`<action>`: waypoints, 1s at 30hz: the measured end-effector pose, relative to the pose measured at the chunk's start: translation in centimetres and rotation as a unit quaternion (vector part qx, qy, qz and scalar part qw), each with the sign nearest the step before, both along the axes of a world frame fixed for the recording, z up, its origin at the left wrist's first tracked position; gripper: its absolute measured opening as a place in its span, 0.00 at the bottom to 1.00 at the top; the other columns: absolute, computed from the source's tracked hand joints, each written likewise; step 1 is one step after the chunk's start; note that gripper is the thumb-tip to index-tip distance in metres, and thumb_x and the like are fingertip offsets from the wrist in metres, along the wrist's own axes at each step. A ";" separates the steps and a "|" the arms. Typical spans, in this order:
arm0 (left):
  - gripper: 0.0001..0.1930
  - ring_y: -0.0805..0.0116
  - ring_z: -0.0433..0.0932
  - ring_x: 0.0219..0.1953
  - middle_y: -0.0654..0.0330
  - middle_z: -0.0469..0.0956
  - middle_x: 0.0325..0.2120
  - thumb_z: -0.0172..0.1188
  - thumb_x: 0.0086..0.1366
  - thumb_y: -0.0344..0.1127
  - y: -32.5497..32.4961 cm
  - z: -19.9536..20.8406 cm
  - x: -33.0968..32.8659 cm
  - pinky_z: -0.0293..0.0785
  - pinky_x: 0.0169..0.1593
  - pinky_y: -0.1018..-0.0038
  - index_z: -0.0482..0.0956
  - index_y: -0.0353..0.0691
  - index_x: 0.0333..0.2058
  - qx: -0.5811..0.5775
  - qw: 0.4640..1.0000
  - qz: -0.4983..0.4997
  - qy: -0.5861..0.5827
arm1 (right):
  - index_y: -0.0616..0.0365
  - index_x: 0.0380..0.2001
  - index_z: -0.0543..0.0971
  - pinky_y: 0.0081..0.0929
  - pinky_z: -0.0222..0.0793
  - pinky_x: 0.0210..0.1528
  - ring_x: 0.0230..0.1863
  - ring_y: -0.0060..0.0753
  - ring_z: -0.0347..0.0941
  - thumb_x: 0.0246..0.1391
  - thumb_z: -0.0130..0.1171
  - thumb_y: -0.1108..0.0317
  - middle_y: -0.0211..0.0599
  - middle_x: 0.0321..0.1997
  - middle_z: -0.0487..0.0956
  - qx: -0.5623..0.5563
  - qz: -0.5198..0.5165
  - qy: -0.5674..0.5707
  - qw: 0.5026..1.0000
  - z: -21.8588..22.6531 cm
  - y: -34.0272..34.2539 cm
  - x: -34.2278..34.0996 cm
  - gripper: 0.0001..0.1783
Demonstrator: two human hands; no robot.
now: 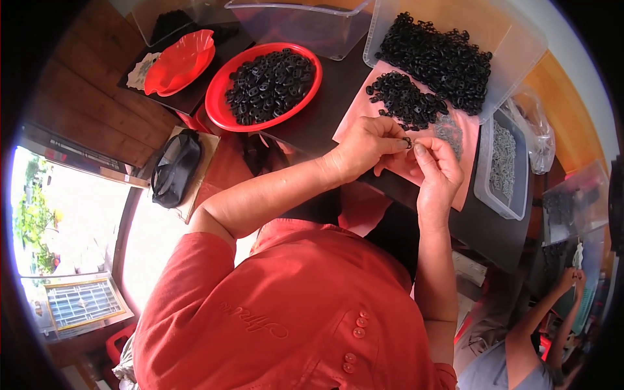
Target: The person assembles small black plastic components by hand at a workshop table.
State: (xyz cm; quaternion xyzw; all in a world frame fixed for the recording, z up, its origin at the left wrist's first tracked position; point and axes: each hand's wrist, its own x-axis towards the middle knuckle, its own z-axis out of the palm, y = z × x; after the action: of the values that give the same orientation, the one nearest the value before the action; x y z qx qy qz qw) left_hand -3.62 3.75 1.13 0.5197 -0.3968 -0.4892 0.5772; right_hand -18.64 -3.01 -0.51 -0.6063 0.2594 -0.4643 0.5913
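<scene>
Above the near part of a pink sheet (354, 123), my two hands meet at their fingertips. Pinched between the thumb and forefinger of my left hand (369, 144) is a small black plastic piece (407, 142) with an opening in it. My right hand (438, 170) is closed in a pinch beside that piece; whatever its fingertips hold is too small to make out. Just beyond the hands, a heap of similar black pieces (403, 101) lies on the sheet. Next to it is a small pile of thin silvery metal parts (448, 134).
A large clear bin (520, 58) spills many black pieces onto the sheet's far end. To the right stands a tub (482, 188) of metal parts. A red basin (216, 107) holds black pieces on the left, near a red dish (182, 65). Another person (520, 351) works at lower right.
</scene>
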 end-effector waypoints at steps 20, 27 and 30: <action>0.04 0.80 0.71 0.19 0.62 0.76 0.20 0.59 0.64 0.27 1.0 -1.4 -1.2 0.66 0.20 0.84 0.76 0.32 0.34 -0.041 0.994 0.076 -0.067 | 0.63 0.30 0.76 0.15 0.64 0.30 0.26 0.15 0.66 0.56 0.58 0.80 0.24 0.26 0.74 -0.080 0.029 0.071 0.994 -0.4 0.0 0.3 0.02; 0.07 0.77 0.75 0.22 0.60 0.77 0.23 0.60 0.65 0.29 1.1 -1.0 -0.9 0.69 0.21 0.82 0.77 0.30 0.35 -0.073 0.996 0.052 -0.023 | 0.63 0.33 0.76 0.16 0.65 0.32 0.28 0.15 0.66 0.57 0.59 0.79 0.24 0.27 0.75 -0.174 -0.026 0.062 0.983 -0.6 -0.2 -0.5 0.02; 0.10 0.71 0.78 0.23 0.57 0.78 0.24 0.57 0.68 0.32 1.1 0.1 0.1 0.72 0.20 0.79 0.78 0.29 0.35 0.012 0.998 -0.003 0.066 | 0.63 0.33 0.76 0.16 0.65 0.32 0.28 0.16 0.67 0.56 0.60 0.78 0.25 0.27 0.75 -0.186 -0.038 0.058 0.980 0.2 0.1 -1.0 0.02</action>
State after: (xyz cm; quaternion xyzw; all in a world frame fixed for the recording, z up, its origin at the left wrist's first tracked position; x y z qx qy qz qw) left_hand -3.55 4.80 1.27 0.4921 -0.3531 -0.5287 0.5947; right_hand -19.60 -2.93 -0.30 -0.7214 0.2255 -0.4906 0.4337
